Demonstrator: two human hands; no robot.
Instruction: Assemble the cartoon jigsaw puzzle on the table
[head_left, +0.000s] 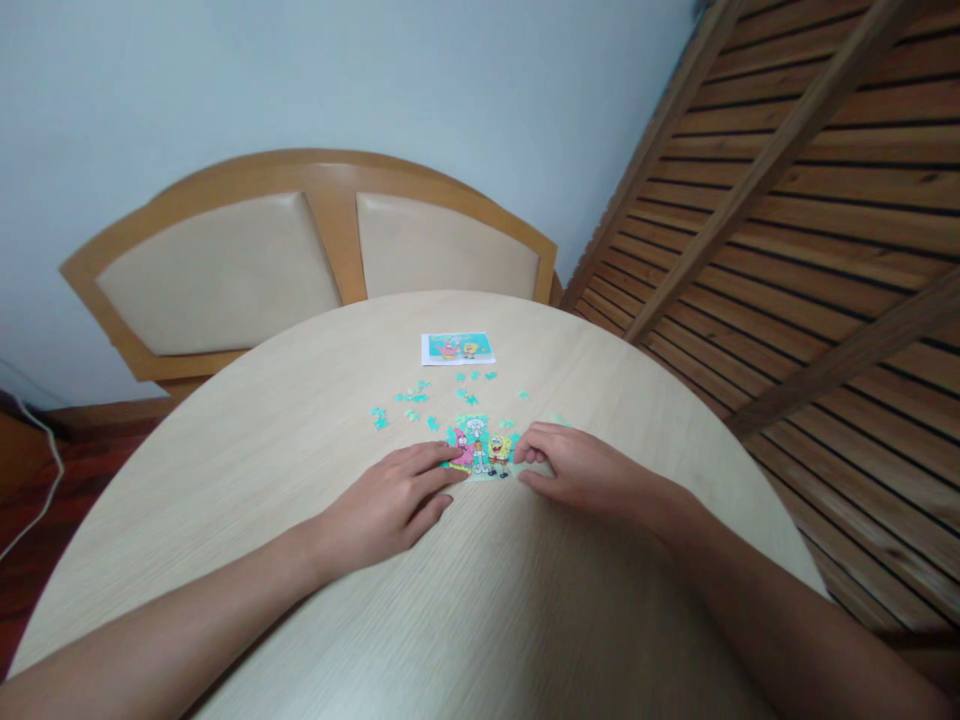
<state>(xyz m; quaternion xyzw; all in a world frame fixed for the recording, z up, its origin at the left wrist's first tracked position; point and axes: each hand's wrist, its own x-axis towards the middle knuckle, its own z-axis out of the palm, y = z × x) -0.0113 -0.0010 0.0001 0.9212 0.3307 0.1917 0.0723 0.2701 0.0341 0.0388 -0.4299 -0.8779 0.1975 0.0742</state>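
A partly joined jigsaw puzzle [480, 455] with cartoon figures in pink, pale teal and yellow lies on the table in front of me. My left hand [397, 495] rests flat at its left side, fingers stretched out and the fingertips on the puzzle's edge. At the right side, my right hand [562, 460] has bent fingers, with thumb and fingertips close together around a pale green jigsaw piece at the border. Those fingers partly cover the piece. Loose green puzzle pieces [433, 423] are scattered just beyond the puzzle, several of them left of centre.
Behind the loose pieces lies a picture card [459, 348] with a similar cartoon scene. The round wooden table [247, 440] has a cushioned chair [330, 230] at its far side. Slatted wooden panelling [810, 200] stands close on the right. A white cable [49, 470] hangs at far left.
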